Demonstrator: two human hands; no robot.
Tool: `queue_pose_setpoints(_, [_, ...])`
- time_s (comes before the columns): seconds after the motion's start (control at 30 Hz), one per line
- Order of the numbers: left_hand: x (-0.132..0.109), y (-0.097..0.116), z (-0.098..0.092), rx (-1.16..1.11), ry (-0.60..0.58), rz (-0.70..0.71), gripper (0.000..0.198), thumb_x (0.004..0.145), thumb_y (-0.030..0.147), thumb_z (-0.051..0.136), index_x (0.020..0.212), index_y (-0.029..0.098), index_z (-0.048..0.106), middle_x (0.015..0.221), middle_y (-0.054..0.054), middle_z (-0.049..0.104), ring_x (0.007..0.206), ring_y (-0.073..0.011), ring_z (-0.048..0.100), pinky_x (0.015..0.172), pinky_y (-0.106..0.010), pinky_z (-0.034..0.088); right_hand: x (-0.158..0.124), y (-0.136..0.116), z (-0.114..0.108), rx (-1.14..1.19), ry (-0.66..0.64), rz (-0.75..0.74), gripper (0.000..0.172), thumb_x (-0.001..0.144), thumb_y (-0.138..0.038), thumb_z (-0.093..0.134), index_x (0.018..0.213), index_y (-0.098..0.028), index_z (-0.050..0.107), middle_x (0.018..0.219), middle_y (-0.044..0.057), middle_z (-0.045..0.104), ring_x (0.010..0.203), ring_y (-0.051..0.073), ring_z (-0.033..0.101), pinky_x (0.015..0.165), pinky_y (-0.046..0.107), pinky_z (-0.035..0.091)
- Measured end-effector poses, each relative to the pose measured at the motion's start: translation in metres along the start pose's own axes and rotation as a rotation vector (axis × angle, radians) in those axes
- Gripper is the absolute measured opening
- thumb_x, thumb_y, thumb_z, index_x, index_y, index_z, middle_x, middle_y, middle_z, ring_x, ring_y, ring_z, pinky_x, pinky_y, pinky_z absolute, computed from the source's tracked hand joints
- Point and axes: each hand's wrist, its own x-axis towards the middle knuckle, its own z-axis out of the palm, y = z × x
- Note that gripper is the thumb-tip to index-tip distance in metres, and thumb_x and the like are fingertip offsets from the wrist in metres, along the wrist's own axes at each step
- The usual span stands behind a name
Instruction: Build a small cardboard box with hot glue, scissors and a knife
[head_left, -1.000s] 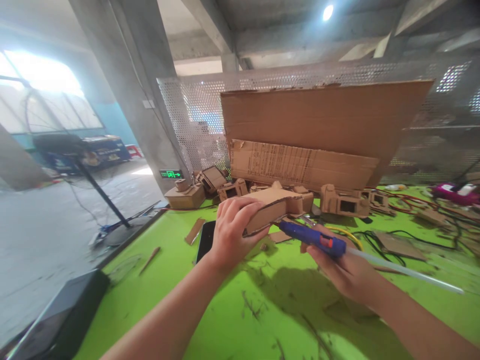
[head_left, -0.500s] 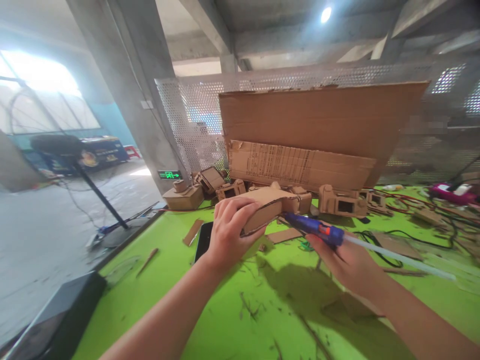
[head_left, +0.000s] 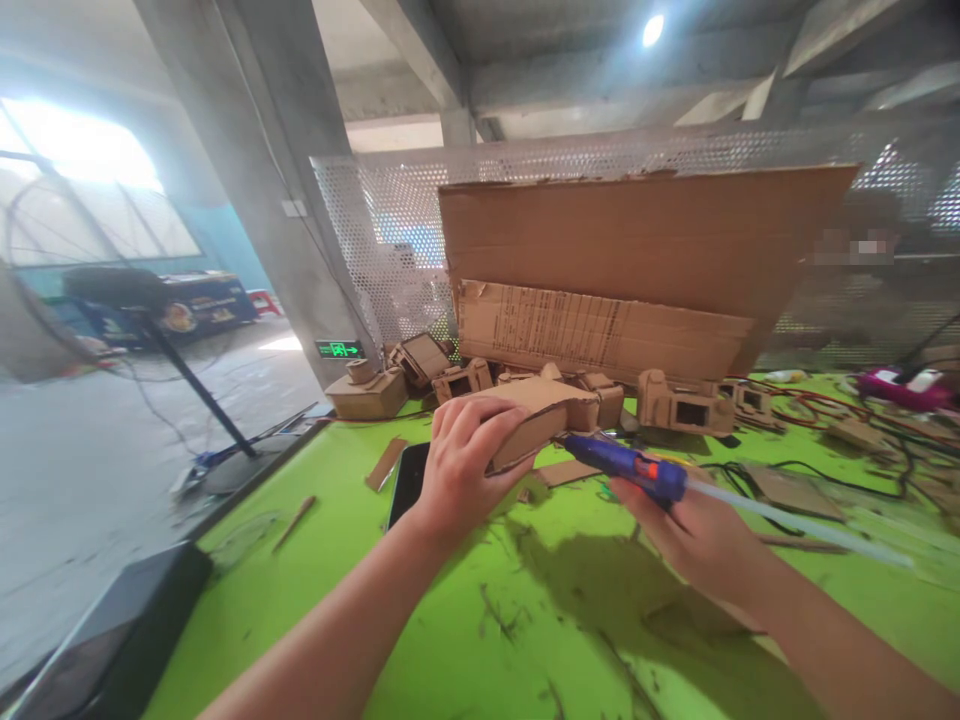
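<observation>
Your left hand (head_left: 465,455) has the curved cardboard part (head_left: 544,408) gripped, held up over the green surface (head_left: 442,640); part juts out past your fingers to the right. Right hand (head_left: 709,540) is wrapped round the blue glue gun (head_left: 626,465), glue stick (head_left: 802,524) trailing off right of it. Nozzle's at the part's lower edge; can't tell if touching.

Risks, my read: left hand sits close to that edge, so a nozzle slip could burn you. Over-squeeze and the thin walls may buckle. Long stick could snag the black cables right of your right hand, pulling the nozzle off line. Drips could hit the cardboard strip (head_left: 566,472) between your hands.
</observation>
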Motion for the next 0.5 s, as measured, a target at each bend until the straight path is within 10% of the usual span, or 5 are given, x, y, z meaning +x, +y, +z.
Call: queue_pose_setpoints(0.5, [0.001, 0.003, -0.002, 0.031, -0.039, 0.017, 0.038, 0.084, 0.027, 0.081, 0.119, 0.024, 0.066, 0.116, -0.008, 0.073, 0.109, -0.0292, 0.065, 0.097, -0.047, 0.048, 0.009, 0.0, -0.01, 0.012, -0.061, 0.132, 0.04, 0.103, -0.054, 0.045, 0.087, -0.024, 0.067, 0.065, 0.003, 0.07, 0.057, 0.023, 0.064, 0.054, 0.031, 0.044])
